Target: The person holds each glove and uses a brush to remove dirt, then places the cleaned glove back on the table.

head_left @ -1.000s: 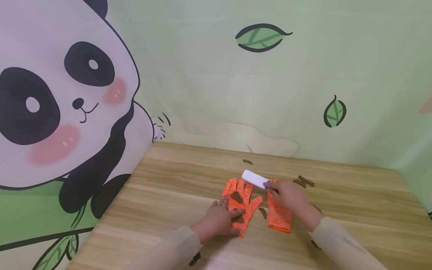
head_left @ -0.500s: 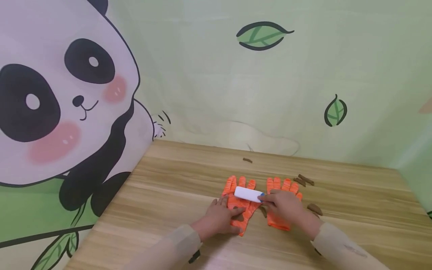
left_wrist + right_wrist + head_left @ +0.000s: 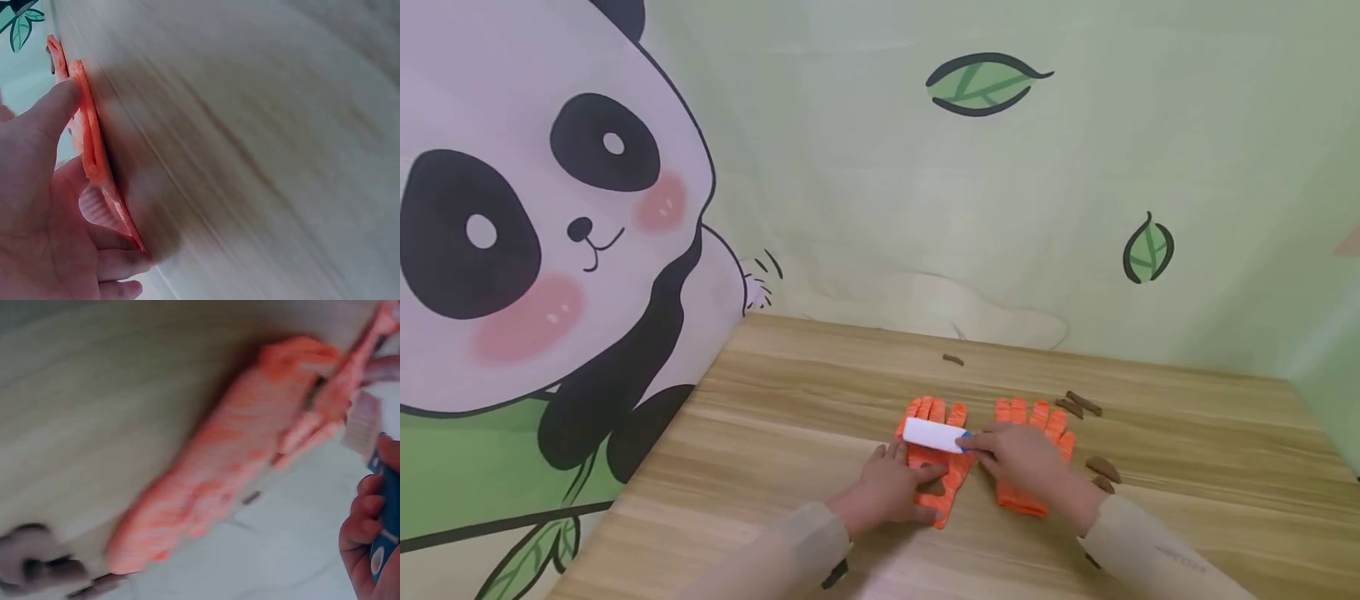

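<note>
Two orange knit gloves lie side by side on the wooden table. My left hand (image 3: 883, 485) rests on the left glove (image 3: 957, 477) with fingers spread, thumb near the cuff. A dark brown patch (image 3: 934, 487) shows beside its fingers. My right hand (image 3: 1026, 457) grips the blue handle (image 3: 389, 506) of a brush (image 3: 931, 435). The brush's white head lies across the left glove at the base of its fingers, its bristles (image 3: 362, 428) visible in the right wrist view. The right glove (image 3: 1022, 498) is under my right hand and partly covered.
Brown crumb-like pieces lie around: one (image 3: 952, 360) near the back, a pair (image 3: 1084, 403) beyond the right glove, and others (image 3: 1103, 469) right of my right wrist. A panda-printed wall cloth (image 3: 850, 208) rises behind the table (image 3: 805, 383).
My right hand has moved the brush left and toward me, from beyond the left glove's fingers onto the glove. The upper brown patch there is out of sight. My left hand stays put.
</note>
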`<state>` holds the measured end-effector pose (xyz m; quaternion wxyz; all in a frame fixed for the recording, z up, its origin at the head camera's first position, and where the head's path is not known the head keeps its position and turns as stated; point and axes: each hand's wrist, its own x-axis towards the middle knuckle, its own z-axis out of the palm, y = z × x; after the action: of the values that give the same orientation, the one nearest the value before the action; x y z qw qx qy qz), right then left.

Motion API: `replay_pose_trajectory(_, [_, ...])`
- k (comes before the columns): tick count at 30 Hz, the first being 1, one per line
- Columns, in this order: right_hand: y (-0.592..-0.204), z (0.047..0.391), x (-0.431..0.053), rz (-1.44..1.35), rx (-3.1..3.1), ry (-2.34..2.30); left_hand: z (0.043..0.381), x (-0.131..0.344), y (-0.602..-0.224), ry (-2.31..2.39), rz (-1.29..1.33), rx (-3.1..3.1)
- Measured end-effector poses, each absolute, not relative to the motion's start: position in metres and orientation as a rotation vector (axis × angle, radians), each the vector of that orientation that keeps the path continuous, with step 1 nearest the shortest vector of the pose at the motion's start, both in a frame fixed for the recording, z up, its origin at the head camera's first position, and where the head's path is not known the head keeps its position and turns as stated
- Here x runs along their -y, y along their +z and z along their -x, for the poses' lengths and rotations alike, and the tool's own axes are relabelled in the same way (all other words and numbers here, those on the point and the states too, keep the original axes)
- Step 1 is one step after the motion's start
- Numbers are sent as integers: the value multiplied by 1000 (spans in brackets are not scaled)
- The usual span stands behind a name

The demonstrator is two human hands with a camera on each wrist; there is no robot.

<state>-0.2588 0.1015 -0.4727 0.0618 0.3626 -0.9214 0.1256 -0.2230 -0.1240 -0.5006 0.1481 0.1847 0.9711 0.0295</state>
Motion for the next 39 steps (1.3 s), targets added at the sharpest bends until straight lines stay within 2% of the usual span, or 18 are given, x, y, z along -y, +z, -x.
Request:
replay_pose_trajectory(9, [-473,270,-129,-794,2880,297,221,127,-497,75,-517,-2784])
replay_pose_trajectory(18, [-471,261,-96,-1087,2784,439,223,124,-497,48,-545,-2812])
replay_pose_trajectory(24, [-482,263,-110,-947,2881,453,225,123,-496,56,-534,-2787])
replay_pose_trajectory(33, [-471,268,-127,-791,2857,339,225,126,-499,67,-554,-2798])
replay_pose_trajectory(39, [-470,256,-104,-1030,2722,399,224,123,-499,71,-561,-2798])
